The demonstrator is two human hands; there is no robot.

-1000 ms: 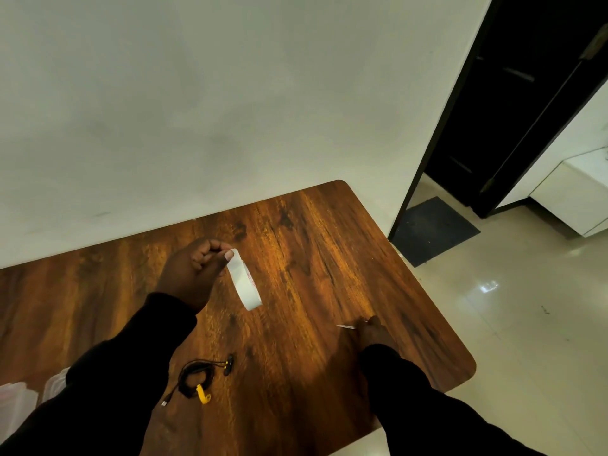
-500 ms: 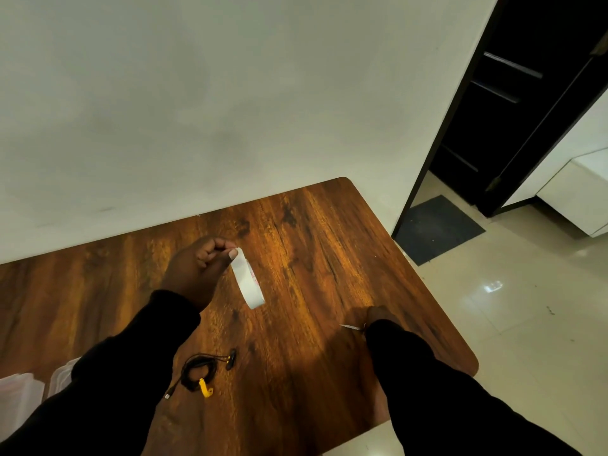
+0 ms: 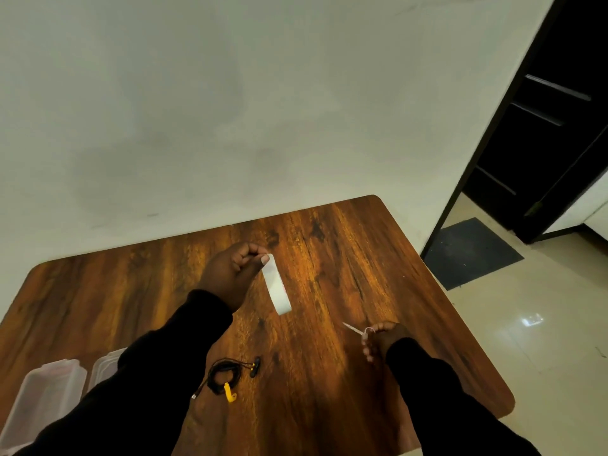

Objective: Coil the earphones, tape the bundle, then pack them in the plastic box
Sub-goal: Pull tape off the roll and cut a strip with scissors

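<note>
My left hand [image 3: 232, 274] pinches the top end of a short white tape strip [image 3: 277, 286], which hangs loose above the wooden table [image 3: 345, 258]. My right hand [image 3: 381, 340] rests near the table's right side, shut on a thin pointed tool [image 3: 353, 329] that looks like small scissors. The black earphones [image 3: 227, 375] lie coiled on the table between my forearms, with a yellow clip at the coil and the earbuds just to the right. Two clear plastic boxes [image 3: 49, 399] sit at the lower left, the nearer one partly hidden by my left sleeve.
The table stands against a pale wall. Its right edge and rounded front right corner [image 3: 503, 406] drop off to a glossy tiled floor. A dark doorway [image 3: 543, 126] with a dark mat [image 3: 470, 255] lies beyond on the right.
The view has swung left, so more of the table and boxes shows. My left hand still holds the strip up; my right hand has barely moved, its fingers now more visible.
</note>
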